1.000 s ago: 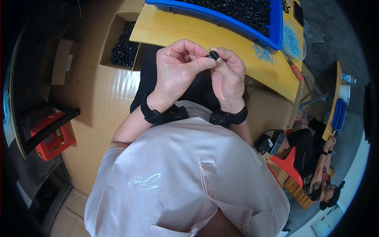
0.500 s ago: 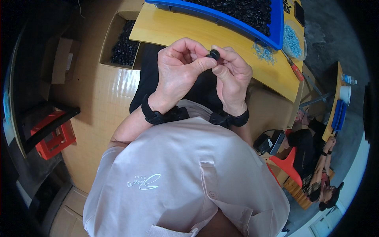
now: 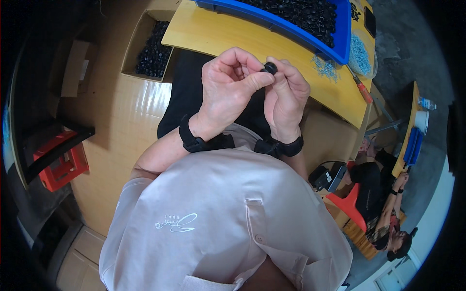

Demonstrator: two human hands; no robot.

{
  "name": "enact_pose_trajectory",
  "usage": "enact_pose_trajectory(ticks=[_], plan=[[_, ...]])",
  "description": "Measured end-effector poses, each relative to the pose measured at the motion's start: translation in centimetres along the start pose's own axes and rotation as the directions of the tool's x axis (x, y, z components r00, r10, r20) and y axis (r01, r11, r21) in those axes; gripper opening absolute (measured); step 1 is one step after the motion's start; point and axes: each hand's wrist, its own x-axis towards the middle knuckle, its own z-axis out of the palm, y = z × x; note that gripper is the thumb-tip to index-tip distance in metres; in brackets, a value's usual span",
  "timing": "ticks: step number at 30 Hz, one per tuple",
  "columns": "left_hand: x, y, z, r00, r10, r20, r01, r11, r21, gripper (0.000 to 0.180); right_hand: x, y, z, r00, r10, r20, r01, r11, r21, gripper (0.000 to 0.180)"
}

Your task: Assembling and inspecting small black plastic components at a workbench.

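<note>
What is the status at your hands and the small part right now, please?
Left hand and right hand both pinching the small round black plastic part. Part held above yellow wooden table. Nothing in the way.

A small round black part [image 3: 270,67] sits pinched between the fingertips of both hands. It is mostly hidden by the fingers. Only its dark rounded top shows.
</note>
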Motion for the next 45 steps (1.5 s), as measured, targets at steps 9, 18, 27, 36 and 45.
enact_pose_trajectory(ticks=[9, 18, 27, 36, 45], plan=[[-0.1, -0.4, -0.1, 0.999, -0.004, -0.038, 0.003, 0.999, -0.041, 0.012, -0.4, 0.3, 0.8, 0.98, 0.175, -0.093, -0.15, 0.962, 0.227, 0.018], [-0.4, -0.6, 0.0, 0.997, -0.069, -0.025, 0.064, 0.985, -0.162, 0.009, -0.7, 0.8, 0.8, 0.972, 0.19, -0.136, -0.15, 0.953, 0.264, 0.018], [0.1, -1.1, -0.4, 0.98, -0.185, 0.067, 0.197, 0.94, -0.28, 0.008, -0.5, 0.6, 0.5, 0.961, 0.255, -0.11, -0.21, 0.927, 0.312, 0.016], [0.8, -1.9, -0.3, 0.946, -0.294, 0.136, 0.325, 0.859, -0.396, 0.01, -0.3, 0.6, 0.3, 0.944, 0.255, -0.211, -0.199, 0.946, 0.255, 0.015], [0.5, -2.5, 0.2, 0.956, -0.266, 0.128, 0.295, 0.857, -0.423, 0.011, -0.4, 0.5, 0.1, 0.953, 0.223, -0.205, -0.168, 0.952, 0.256, 0.014]])
